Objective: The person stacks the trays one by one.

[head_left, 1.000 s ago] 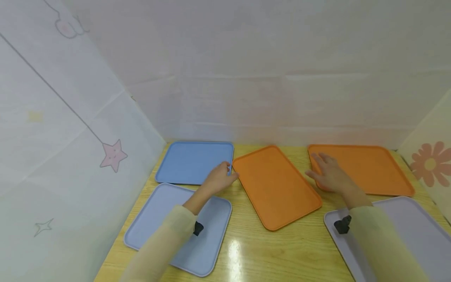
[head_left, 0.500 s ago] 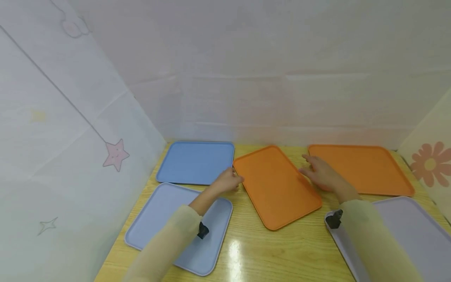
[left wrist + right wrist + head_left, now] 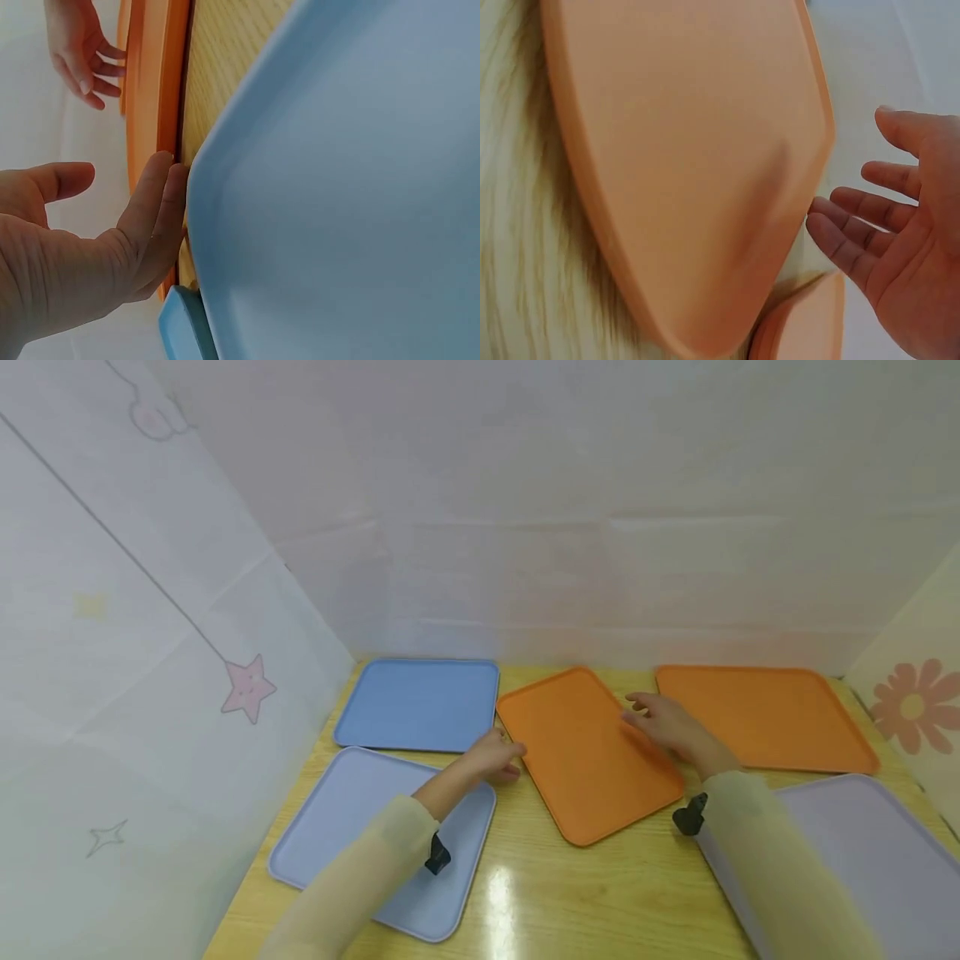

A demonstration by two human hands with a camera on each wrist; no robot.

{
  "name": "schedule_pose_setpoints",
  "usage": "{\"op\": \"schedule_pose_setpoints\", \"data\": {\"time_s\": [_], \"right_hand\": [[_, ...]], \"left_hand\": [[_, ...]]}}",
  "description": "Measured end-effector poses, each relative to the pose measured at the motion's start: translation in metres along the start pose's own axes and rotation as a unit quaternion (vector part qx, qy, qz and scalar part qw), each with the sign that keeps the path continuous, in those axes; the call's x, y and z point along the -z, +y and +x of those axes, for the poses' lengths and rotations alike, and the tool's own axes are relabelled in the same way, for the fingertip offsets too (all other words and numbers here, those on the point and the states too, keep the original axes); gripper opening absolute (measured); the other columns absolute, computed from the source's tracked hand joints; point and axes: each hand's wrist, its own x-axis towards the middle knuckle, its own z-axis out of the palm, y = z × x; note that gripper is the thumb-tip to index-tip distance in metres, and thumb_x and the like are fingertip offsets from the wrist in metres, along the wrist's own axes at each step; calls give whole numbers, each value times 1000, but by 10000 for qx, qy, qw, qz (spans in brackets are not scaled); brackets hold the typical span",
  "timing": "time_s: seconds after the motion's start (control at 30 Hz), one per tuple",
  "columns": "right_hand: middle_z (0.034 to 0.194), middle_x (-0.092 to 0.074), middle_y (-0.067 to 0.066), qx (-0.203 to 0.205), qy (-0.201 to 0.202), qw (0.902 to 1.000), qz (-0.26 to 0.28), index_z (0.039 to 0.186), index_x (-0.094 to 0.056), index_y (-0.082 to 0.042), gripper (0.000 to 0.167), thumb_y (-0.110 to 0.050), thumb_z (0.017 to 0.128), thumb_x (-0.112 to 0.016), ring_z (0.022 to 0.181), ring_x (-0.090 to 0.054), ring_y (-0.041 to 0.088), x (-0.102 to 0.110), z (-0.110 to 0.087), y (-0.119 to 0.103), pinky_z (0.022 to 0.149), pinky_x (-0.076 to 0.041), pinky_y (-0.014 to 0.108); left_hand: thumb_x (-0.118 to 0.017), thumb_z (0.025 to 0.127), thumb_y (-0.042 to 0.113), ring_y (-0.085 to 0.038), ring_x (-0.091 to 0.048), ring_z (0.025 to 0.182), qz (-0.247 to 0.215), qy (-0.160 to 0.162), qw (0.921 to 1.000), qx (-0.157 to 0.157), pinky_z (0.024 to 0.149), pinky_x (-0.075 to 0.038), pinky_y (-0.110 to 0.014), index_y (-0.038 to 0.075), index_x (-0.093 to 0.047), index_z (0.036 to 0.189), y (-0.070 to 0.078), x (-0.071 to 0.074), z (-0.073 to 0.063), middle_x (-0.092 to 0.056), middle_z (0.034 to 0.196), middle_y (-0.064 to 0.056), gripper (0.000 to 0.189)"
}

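An orange tray [image 3: 577, 760] lies turned at an angle in the middle of the wooden table. Beside its left edge is my left hand [image 3: 495, 756]; in the left wrist view the hand [image 3: 97, 247] has its thumb apart and its extended fingertips at the orange tray's side, close to the light blue tray [image 3: 337, 187]. My right hand [image 3: 667, 724] hovers over the same tray's right edge. Seen from the right wrist, that hand [image 3: 900, 225] has spread, loosely bent fingers near the tray's rim. It holds nothing.
A blue tray [image 3: 420, 706] lies at the back left, with the light blue tray in front of it. At the back right is another orange tray [image 3: 765, 718], and a lavender tray [image 3: 862, 843] lies at the front right. Printed sheets [image 3: 525, 527] wall the table.
Both hands have moved closer to the middle orange tray: the left one slid right and toward me along its edge, the right one came left off the other orange tray. The trays stay put.
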Motion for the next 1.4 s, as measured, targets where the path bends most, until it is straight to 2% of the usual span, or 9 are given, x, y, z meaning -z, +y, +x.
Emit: {"op": "schedule_pose_setpoints", "data": {"time_s": [0.13,0.23,0.4,0.57,0.73,0.87,1.03,1.13,1.4], "right_hand": [[140,-51,34,4,-110,9999,-57,150,-40,7,59,-33,108,-49,123,-54,50,-1,6,-4,103,-45,64],[145,-46,35,-186,-296,9994,28,151,-38,7,64,-41,109,-43,129,-48,52,0,8,-7,106,-41,65],[160,-25,30,-861,-612,9888,1055,158,-25,3,79,-57,107,-33,144,-28,51,3,5,-7,117,-28,65],[160,-28,28,-1158,-751,9776,1588,159,-27,-1,59,-33,111,-39,142,-35,46,5,2,-1,113,-37,60],[156,-34,31,-1134,-812,9751,1722,156,-32,2,54,-15,107,-48,140,-37,46,5,0,8,112,-40,57],[138,-49,30,-1034,-906,9653,2222,155,-30,6,60,-9,103,-56,115,-57,36,7,-5,13,95,-53,44],[128,-54,29,-1161,-1119,9474,2765,155,-23,8,71,-5,98,-63,91,-65,20,12,-19,6,75,-60,38],[130,-55,31,-1285,-1168,9428,2846,156,-20,7,76,-5,95,-64,90,-68,21,13,-29,-1,76,-62,40],[111,-63,16,-1671,-1138,9317,3016,158,-17,3,79,-6,94,-63,83,-66,21,5,-53,-11,75,-63,39]], "left_hand": [[-64,95,18,-36,-70,100,-353,41,9993,100,86,-62,-41,-4,-11,159,-1,-4,1,-45,145,-29,86],[-63,94,12,-41,-67,105,-744,-28,9971,157,91,-60,-44,-5,-7,159,-1,-8,1,-41,146,-31,88],[-61,94,5,-42,-64,105,-1058,-96,9942,152,93,-59,-46,-7,-17,156,-2,-18,2,-44,141,-29,77],[-60,90,0,-33,-66,88,-865,113,9962,72,84,-62,-43,-8,-37,141,-5,-28,5,-58,112,-21,57],[-57,89,-8,-31,-69,81,-859,280,9959,84,75,-64,-44,-3,-29,151,-5,-30,6,-62,105,-22,68],[-56,88,-11,-29,-68,83,-814,180,9965,52,73,-64,-43,1,-22,156,-3,-22,7,-57,125,-22,78],[-59,85,-12,-25,-66,81,-682,-100,9976,23,68,-64,-41,7,-21,157,1,-8,6,-48,147,-19,84],[-60,85,-12,-26,-66,82,-589,-272,9979,42,68,-64,-42,7,-21,157,2,-2,6,-50,142,-21,84],[-63,85,-9,-26,-62,92,-363,-523,9979,73,71,-64,-45,7,-23,157,-3,6,4,-51,115,-15,84]]}}
